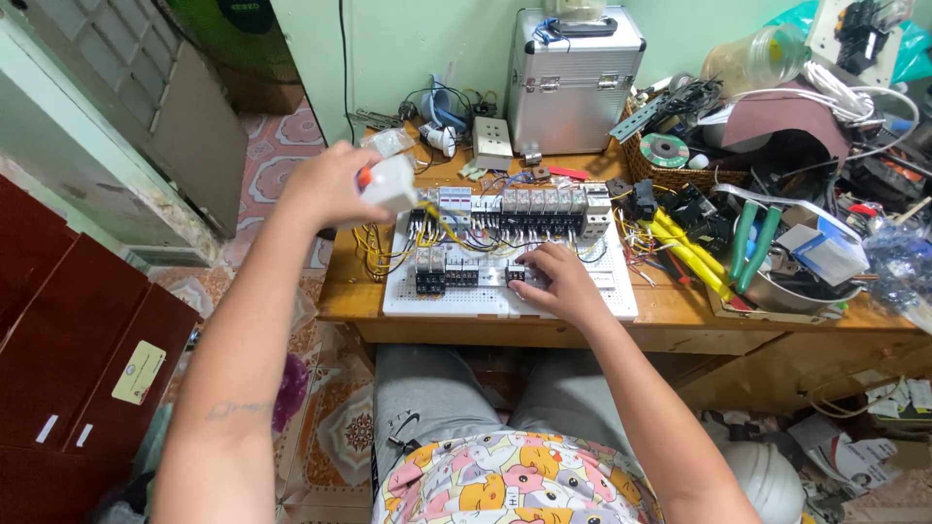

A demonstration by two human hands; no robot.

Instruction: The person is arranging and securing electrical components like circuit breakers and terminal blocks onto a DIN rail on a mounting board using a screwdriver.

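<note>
My left hand [325,184] is raised above the table's left end and grips a white box-shaped electrical module [391,184] with an orange part. My right hand [555,279] rests fingers-down on a white perforated panel board [495,301], touching a small black component on its lower rail. The board carries a row of grey breakers and relays [544,204] wired with yellow and black leads. The held module hovers over the board's upper left corner.
The wooden table [670,315] is crowded on the right: yellow-handled pliers [684,247], green-handled cutters [752,238], a wicker basket [680,165], a metal bowl. An aluminium case [573,82] stands at the back. Dark red cabinets [68,359] are on the left, a white helmet [767,480] lies lower right.
</note>
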